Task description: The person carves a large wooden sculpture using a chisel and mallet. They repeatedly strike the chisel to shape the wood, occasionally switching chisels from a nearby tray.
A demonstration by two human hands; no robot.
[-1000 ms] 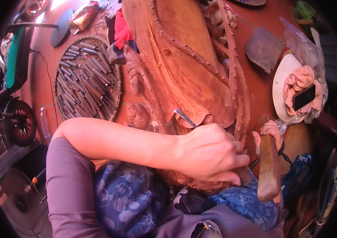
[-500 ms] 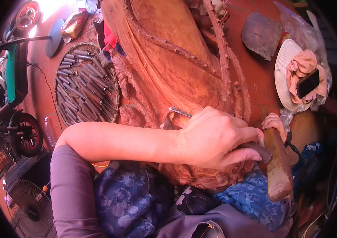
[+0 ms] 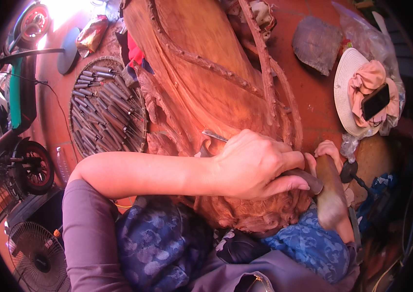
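Note:
My left hand [image 3: 260, 164] is wrapped round a wood chisel [image 3: 315, 186], its handle end showing at the right. The chisel's metal blade [image 3: 214, 136] comes out left of my fist, over a large reddish-brown wood carving [image 3: 201, 92]. Where the cutting edge meets the wood cannot be made out. My right hand [image 3: 329, 150] grips a wooden mallet [image 3: 331, 202], which is slightly blurred and lies right beside the chisel's handle end. Whether the two touch is unclear. Carved curls [image 3: 250, 214] show below my left forearm, close to my lap.
Left of the carving stands a round basket [image 3: 145, 121] full of chisels. A fan [image 3: 41, 260] and a wheeled vehicle [image 3: 33, 165] are further left. A sun hat [image 3: 343, 97] with a phone [image 3: 376, 102] lies at right, near a dark slab [image 3: 317, 45].
The mallet has swung left, up to the chisel's handle end, with my right hand shifting slightly left. My left hand keeps its hold on the chisel and appears slightly further left.

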